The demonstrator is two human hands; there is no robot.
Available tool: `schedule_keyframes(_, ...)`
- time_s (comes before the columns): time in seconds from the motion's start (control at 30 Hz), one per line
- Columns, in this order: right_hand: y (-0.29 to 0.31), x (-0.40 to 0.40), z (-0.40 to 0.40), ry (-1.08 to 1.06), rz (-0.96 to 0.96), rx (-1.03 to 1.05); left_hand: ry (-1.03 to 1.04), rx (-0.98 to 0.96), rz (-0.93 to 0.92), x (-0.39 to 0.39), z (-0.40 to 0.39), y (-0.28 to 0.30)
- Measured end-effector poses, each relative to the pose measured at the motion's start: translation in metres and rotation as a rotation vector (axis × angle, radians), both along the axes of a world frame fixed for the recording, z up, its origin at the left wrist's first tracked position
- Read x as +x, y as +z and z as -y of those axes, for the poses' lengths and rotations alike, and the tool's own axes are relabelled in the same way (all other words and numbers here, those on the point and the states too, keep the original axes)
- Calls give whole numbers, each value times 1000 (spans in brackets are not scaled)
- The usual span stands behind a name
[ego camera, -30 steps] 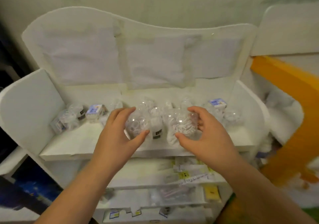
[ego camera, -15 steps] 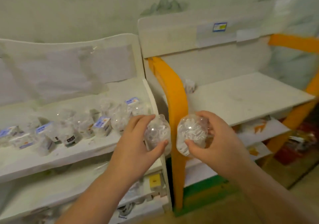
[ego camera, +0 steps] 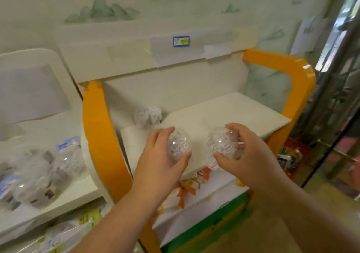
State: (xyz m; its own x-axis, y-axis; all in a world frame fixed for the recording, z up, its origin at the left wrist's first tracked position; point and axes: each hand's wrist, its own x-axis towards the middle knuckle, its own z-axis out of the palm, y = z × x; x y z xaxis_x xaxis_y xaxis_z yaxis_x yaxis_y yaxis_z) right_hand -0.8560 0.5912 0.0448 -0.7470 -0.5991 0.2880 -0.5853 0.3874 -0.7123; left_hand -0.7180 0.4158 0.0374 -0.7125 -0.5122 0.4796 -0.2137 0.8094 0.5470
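Head view, left hand: the left hand (ego camera: 159, 161) is wrapped round the left packet (ego camera: 179, 145), a clear rounded pack stuffed with white loops. The thumb is under its near end and the fingers lie over the far side.
Head view, right hand: the right hand (ego camera: 247, 155) clasps the right packet (ego camera: 222, 145), the same sort of clear pack of white loops, with the thumb low at the front and the fingers curled over the top.
Where the packets are: both are up in the air, side by side and just apart, over the front part of the white shelf (ego camera: 243, 114). Neither one touches the board.
Shelf: it's the top board of a stand with an orange frame (ego camera: 97, 135), with orange posts at left and right.
Back of the shelf: two more packs (ego camera: 148, 116) of white loops sit in the far left corner, touching each other, behind the left hand.
Header board: a blue label (ego camera: 181, 41) is stuck on the white panel above the shelf.
Lower tier: orange-and-white printed items (ego camera: 187, 186) peek out under the shelf's front edge, below the hands.
Far left: a white stand (ego camera: 81, 190) carries a heap of clear packs (ego camera: 39, 184), some with blue tags, and all of it is blurred.
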Motion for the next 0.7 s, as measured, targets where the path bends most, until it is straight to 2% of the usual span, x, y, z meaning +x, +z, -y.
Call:
schedule_keyframes(0.13,1,-57,13,-17,-2,31,13,19,28,-57,11,-1)
schedule_keyframes(0.37,-3,-150,47,69,100,-31,97,56,71,-122,37,-16)
schedule_keyframes(0.5,-14,-209,75,171,108,-66,200,-6,119,-165,58,-20)
schedule_keyframes(0.7,-13,-287,117,365,88,21,336,-12,145,-239,89,-22)
